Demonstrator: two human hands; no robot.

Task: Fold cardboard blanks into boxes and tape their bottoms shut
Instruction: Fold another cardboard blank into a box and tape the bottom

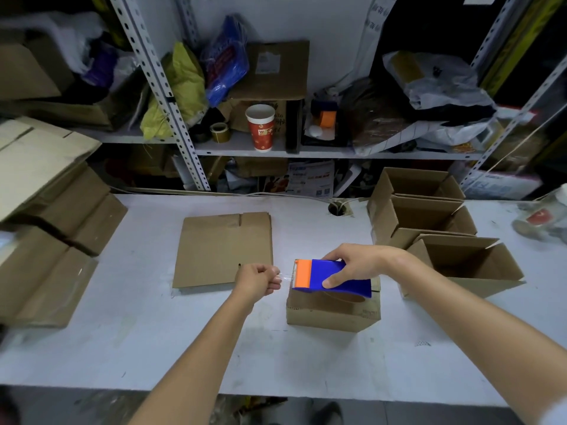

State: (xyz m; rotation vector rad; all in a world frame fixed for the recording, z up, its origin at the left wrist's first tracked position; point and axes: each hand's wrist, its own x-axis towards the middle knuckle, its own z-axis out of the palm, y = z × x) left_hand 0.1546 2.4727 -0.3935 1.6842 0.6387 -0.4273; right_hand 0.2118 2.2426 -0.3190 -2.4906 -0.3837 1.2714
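A small folded cardboard box (pixel 331 315) stands bottom-up on the white table (pixel 153 348), right of centre. My right hand (pixel 362 265) grips a blue and orange tape dispenser (pixel 329 276) just above the box's top. My left hand (pixel 259 280) pinches the clear tape end (pixel 285 277) pulled out from the dispenser's orange mouth, to the left of the box. A stack of flat cardboard blanks (pixel 224 248) lies on the table behind my left hand.
Three open folded boxes (pixel 429 216) stand at the right of the table. Piles of flat cardboard (pixel 49 240) fill the left side. A metal shelf (pixel 245 145) behind holds a paper cup (pixel 260 127), tape rolls and bags. A cable hole (pixel 337 207) sits near the table's back edge.
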